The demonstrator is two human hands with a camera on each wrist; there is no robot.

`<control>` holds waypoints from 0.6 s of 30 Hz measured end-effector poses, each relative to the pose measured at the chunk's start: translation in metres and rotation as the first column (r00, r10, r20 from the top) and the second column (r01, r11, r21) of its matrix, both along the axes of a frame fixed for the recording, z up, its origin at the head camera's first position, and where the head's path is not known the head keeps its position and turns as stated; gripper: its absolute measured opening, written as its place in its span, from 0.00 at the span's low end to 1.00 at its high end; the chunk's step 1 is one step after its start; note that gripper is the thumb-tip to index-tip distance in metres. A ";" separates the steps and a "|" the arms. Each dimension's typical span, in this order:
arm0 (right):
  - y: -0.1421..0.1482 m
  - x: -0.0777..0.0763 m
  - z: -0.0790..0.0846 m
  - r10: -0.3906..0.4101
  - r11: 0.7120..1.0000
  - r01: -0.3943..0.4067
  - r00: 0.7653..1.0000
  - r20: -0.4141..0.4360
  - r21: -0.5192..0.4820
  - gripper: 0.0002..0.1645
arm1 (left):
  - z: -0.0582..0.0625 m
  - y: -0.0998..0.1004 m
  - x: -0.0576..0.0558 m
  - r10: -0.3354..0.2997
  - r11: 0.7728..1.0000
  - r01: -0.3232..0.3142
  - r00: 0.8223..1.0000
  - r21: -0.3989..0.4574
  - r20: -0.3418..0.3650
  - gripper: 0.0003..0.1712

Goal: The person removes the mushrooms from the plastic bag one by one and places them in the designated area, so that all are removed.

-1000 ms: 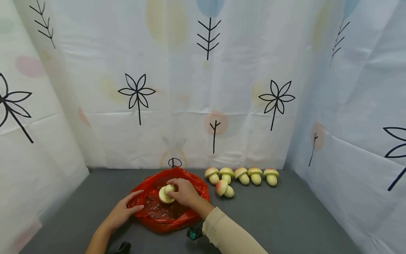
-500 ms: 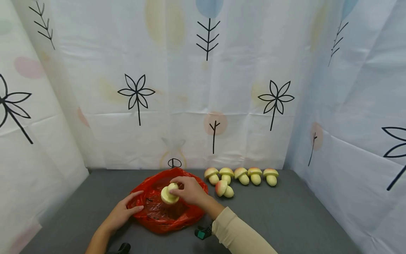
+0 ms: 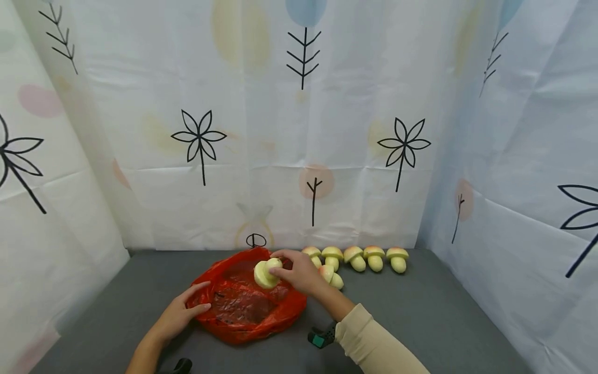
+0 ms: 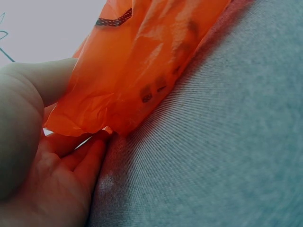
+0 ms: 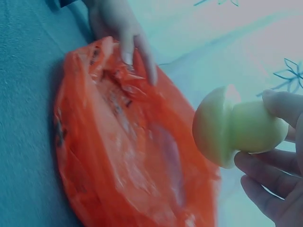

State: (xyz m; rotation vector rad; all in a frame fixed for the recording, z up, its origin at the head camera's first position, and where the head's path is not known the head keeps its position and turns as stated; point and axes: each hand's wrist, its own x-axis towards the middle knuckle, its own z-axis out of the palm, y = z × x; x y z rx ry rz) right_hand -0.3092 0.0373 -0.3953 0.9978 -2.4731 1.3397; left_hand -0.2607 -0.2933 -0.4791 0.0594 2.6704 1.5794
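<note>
My right hand [image 3: 301,272] pinches a toy mushroom [image 3: 264,275] by its pale stem, its cap pointing away from the palm, above the right part of the red plastic bag [image 3: 233,335]. In the right wrist view the mushroom [image 5: 213,125] is gripped between thumb and fingers and hangs apart from the bag. At the bag's left rim, my left hand [image 3: 175,314] holds the plastic, with two digits over the edge inside. The left wrist view shows the bag wall [image 4: 123,71] between the thumb and the other fingers.
Several toy mushrooms [image 3: 397,259] stand in a row at the table's back edge. Another mushroom [image 3: 336,280] lies before them, partly behind my right hand. White printed cloth [image 3: 261,197] walls the grey table [image 3: 420,322] at the back and both sides.
My right hand has lifted the mushroom out of the bag's middle and moved it right and up. The left hand stays on the rim.
</note>
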 end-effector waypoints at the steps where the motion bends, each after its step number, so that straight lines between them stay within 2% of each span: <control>1: 0.004 -0.001 0.000 0.001 1.000 -0.001 1.000 0.004 -0.012 0.18 | 0.000 0.000 0.000 0.003 1.000 -0.003 1.000 0.002 0.002 0.39; 7: 0.031 -0.005 0.003 -0.012 0.996 0.012 1.000 -0.002 -0.084 0.17 | 0.002 0.000 0.001 0.005 1.000 -0.005 1.000 0.009 0.005 0.39; 12: 0.053 -0.005 0.008 -0.061 0.992 0.061 0.998 0.008 -0.110 0.17 | 0.001 0.000 0.001 0.002 1.000 -0.002 1.000 0.015 0.003 0.39; 18: 0.077 0.016 0.034 -0.135 0.978 0.140 0.990 0.043 -0.153 0.17 | 0.003 0.001 0.002 0.005 1.000 -0.005 1.000 0.012 0.008 0.39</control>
